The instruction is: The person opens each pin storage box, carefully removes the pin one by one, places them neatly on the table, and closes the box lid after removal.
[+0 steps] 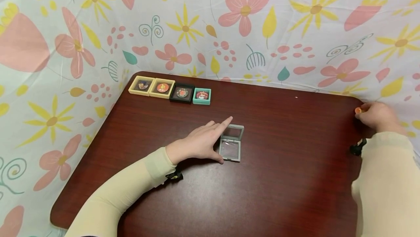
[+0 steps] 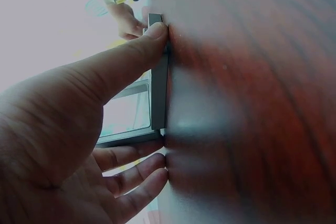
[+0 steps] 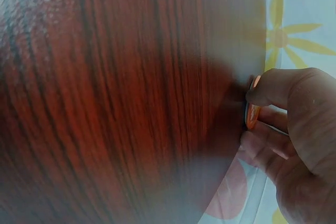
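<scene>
A small grey hinged display case (image 1: 230, 149) lies unfolded on the table, its clear-windowed lid tilted up at the far side. My left hand (image 1: 200, 140) holds it from the left, thumb at the near corner and fingers by the lid. In the left wrist view, the thumb presses the edge of the grey case (image 2: 158, 77) while the other fingers reach behind the lid. At the table's far right corner, my right hand (image 1: 378, 116) pinches a round orange badge (image 1: 358, 110). The right wrist view shows the badge (image 3: 253, 109) edge-on between thumb and fingers.
Along the back left edge of the brown table (image 1: 288, 178) stands a row of framed round badges: two yellow cases (image 1: 162, 88), a black case (image 1: 182, 93) and a teal case (image 1: 201, 96). Flowered cloth (image 1: 203, 29) hangs behind the table and on its left.
</scene>
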`<state>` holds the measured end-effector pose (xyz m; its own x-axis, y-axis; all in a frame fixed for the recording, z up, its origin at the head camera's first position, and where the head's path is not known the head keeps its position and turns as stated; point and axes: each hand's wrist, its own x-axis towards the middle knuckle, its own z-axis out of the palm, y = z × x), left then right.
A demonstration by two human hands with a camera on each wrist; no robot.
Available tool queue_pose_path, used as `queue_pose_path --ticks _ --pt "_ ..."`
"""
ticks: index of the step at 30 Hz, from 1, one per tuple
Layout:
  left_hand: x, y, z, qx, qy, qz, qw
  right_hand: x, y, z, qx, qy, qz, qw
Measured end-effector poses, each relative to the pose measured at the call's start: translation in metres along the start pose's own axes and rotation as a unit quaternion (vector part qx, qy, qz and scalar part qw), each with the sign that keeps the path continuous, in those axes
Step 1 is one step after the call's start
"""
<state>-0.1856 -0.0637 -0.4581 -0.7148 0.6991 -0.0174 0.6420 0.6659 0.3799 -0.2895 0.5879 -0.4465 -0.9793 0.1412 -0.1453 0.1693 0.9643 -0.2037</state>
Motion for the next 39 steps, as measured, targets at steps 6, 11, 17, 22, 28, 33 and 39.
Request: queue_pose_path --ticks 6,11,17,22,28,33,39 --pt "0.0 0.0 0.0 -0.002 0.003 0.001 1.0 0.0 0.002 0.001 0.005 0.0 0.012 0.9999" --pt "0.0 0.001 0.0 -0.005 0.002 0.001 1.0 0.0 0.009 0.005 0.022 0.012 -0.003 0.9997" --pt "0.001 0.002 0.0 -0.006 -0.002 0.002 1.0 -0.007 0.011 0.005 0.03 0.033 -0.011 0.9989" --pt "0.001 0.0 0.001 -0.006 -0.006 -0.001 1.0 -0.015 0.005 0.004 0.032 0.047 -0.032 0.9979" --pt "0.001 0.0 0.0 -0.004 -0.006 -0.001 1.0 -0.027 -0.008 0.004 0.034 0.085 -0.035 0.9951" --pt "0.001 0.0 -0.001 -0.008 -0.007 -0.001 0.9999 -0.04 -0.035 0.001 0.069 0.109 -0.033 0.9911" --pt "0.0 0.001 -0.001 -0.011 -0.003 0.001 0.9999 -0.056 -0.091 0.001 0.133 0.113 -0.009 0.9846"
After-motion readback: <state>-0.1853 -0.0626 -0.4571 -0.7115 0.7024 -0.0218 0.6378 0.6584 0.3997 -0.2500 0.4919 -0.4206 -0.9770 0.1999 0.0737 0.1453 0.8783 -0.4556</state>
